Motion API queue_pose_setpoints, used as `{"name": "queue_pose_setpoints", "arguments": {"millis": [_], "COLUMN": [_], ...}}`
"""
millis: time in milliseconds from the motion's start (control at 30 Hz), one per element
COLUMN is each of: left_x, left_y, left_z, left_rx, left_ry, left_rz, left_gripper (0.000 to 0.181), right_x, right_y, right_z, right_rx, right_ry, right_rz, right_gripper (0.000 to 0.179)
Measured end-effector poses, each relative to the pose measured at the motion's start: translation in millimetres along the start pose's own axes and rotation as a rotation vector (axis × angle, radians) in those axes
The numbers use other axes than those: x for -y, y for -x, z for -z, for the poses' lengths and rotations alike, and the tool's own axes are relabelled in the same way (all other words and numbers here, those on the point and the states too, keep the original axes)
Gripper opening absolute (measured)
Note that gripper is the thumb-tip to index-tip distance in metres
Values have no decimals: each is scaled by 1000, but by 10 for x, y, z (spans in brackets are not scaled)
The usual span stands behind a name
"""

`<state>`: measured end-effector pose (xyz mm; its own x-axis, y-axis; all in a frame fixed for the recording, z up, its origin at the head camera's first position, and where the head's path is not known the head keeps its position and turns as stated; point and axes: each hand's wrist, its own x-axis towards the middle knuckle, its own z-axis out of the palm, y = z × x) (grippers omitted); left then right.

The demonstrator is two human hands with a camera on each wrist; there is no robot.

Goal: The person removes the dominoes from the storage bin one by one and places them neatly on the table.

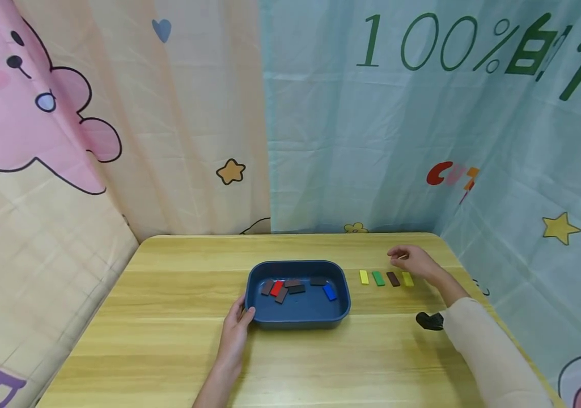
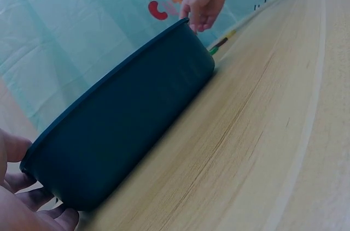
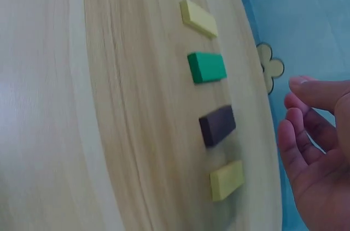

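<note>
Blocks stand in a short row on the table to the right of the tray (image 1: 297,325): from my screen I count a yellow block (image 1: 364,277), a green block (image 1: 378,278), a dark brown block (image 1: 393,279) and a second yellow block (image 1: 407,279) at the right end, each set apart from the next. Just beyond that end I see the right hand (image 1: 415,262) raised over the table, its fingers loosely bent and a little spread, with the thumb close to the fingertips.

The dark blue tray stands near the middle of the table. Inside it I make out a red block (image 1: 276,288) near the left with brown blocks (image 1: 281,295) around it, black blocks (image 1: 297,289) farther right, and a blue block (image 1: 329,292) slanted near the right wall. The left hand (image 1: 236,328) grips the tray's left end; the left wrist view shows me its thumb at the rim and its fingers curled against the outer wall.

A pale sleeve (image 1: 489,351) covers the right forearm, with a black object (image 1: 429,321) beside its cuff. Past the wood-grained table (image 1: 168,323), I see a cream curtain (image 1: 193,113) and a pale blue curtain (image 1: 321,141).
</note>
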<state>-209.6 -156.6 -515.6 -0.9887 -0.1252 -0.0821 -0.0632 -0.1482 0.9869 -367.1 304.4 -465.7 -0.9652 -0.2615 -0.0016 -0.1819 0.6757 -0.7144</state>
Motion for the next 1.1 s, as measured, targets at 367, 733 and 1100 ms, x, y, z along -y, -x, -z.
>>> {"name": "queue_pose_setpoints", "arguments": {"millis": [367, 733, 1100], "left_x": [-5, 1, 5], "left_y": [-6, -17, -11], "left_z": [-16, -21, -6], "left_rx": [-7, -6, -5], "left_ry": [-3, 2, 4], "left_rz": [10, 9, 13], "left_gripper": [55, 54, 54], "right_x": [323, 620, 853], "right_y": [-134, -216, -254], "right_z": [-130, -227, -338], "right_rx": [87, 128, 173], "right_ry": [-22, -34, 13], "right_rz": [89, 129, 225], "right_gripper": [30, 23, 19]}}
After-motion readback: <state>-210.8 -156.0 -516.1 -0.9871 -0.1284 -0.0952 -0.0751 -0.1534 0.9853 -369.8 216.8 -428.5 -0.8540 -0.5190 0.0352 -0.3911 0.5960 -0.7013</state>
